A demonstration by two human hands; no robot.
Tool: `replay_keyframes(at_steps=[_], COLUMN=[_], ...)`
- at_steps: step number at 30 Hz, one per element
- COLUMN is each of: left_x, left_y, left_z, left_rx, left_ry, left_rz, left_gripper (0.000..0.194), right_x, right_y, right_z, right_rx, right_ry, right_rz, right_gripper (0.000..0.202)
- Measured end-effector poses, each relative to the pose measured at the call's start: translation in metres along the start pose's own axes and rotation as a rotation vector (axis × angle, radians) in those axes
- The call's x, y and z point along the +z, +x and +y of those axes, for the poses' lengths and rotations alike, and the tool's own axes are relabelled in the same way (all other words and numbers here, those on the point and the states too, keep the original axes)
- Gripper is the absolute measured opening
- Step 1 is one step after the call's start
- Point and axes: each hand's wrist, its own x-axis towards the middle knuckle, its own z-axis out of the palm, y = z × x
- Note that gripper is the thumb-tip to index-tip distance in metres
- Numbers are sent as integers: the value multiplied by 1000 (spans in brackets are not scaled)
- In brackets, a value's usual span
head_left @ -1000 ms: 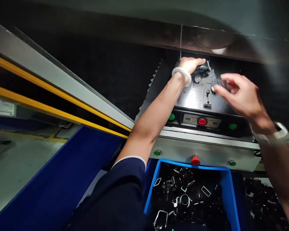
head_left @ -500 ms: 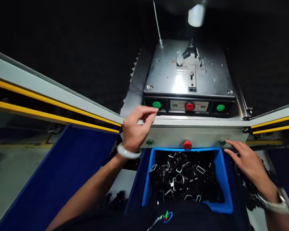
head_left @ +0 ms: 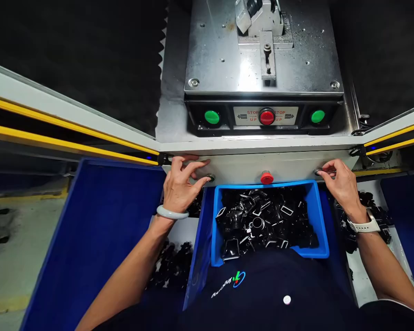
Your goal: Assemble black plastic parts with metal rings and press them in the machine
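Observation:
My left hand [head_left: 181,184] is at the left end of the pale front panel [head_left: 234,165]. Its thumb tip touches the left push button [head_left: 211,177], and the other fingers are spread above it. At the panel's right end, my right hand [head_left: 341,186] has its thumb on the right push button [head_left: 318,172], partly covered, with the fingers bent and apart from the thumb. Neither hand holds anything. Between them is a red mushroom button [head_left: 267,177]. Behind the panel, a metal fixture [head_left: 265,23] with a black part [head_left: 254,6] sits on a steel plate [head_left: 227,69].
A blue bin [head_left: 322,220] full of black plastic parts stands against my body below the panel. Green buttons [head_left: 212,116] and a red stop button [head_left: 267,116] line the plate's front. Yellow-striped bars [head_left: 72,133] flank the opening. More black parts [head_left: 175,264] lie at both sides.
My left hand has come down from near the upper green button to the left panel button. My right thumb has moved onto the right one. The view has tilted downward.

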Motion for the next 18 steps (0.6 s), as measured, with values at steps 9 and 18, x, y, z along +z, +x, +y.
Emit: replay_keyframes(at_steps=[9,18], left_x=[34,138], left_y=[-4,-4], left_z=[112,198], left_rx=[496,1023], left_ry=[-174,54], left_rz=[-233,-819], left_gripper=[21,18], right_x=[40,25], right_y=[-72,-115], right_z=[-23,6], right_rx=[-539,-703], right_ry=[-694,-662], right_rz=[-408,-515], right_gripper=[16,31])
